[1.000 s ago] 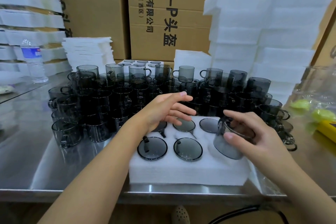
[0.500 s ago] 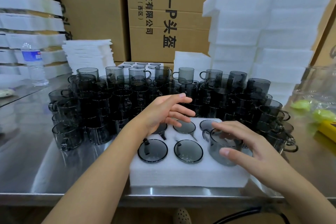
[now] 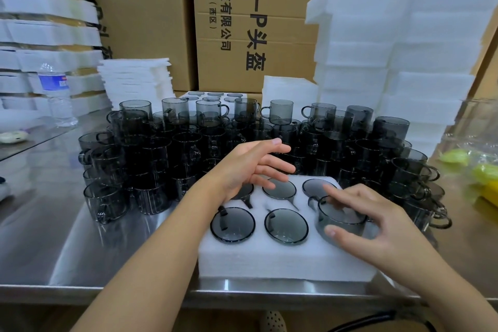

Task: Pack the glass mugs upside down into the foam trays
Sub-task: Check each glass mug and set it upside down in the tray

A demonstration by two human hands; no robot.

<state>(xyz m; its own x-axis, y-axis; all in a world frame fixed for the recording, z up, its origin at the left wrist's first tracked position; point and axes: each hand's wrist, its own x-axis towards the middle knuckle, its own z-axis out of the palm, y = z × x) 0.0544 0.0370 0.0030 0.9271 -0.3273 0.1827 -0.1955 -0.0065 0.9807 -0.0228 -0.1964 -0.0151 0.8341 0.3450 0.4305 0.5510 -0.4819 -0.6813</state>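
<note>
A white foam tray (image 3: 269,259) lies at the front edge of the steel counter (image 3: 54,237). It has six round pockets in two rows of three. Five smoky grey glass mugs (image 3: 233,225) already sit in it mouth down, sunk so that only their flat round bases show, level with the foam. Their handles lie in narrow slots cut beside the pockets.

The sixth mug (image 3: 334,210) is in the front right pocket. It is also upside down, with its axis upright and its base facing up. It still stands above the foam, and its handle points left and away from the person. The right hand (image 3: 377,226) grips it from above, the thumb on the near wall and the fingers draped across the base to the far side.

The left hand (image 3: 248,167) hovers over the back left pocket. Its fingers are loose and spread, and it holds nothing.

Behind the tray, a crowd of loose mugs (image 3: 186,143) of the same kind stands mouth up, stacked two high and too many to count. Beyond them lies a second tray (image 3: 210,95), also filled. Two tall columns of foam blocks (image 3: 404,62) rise at the right. One water bottle (image 3: 55,94) stands at the left, and cardboard boxes (image 3: 256,21) line the back.
</note>
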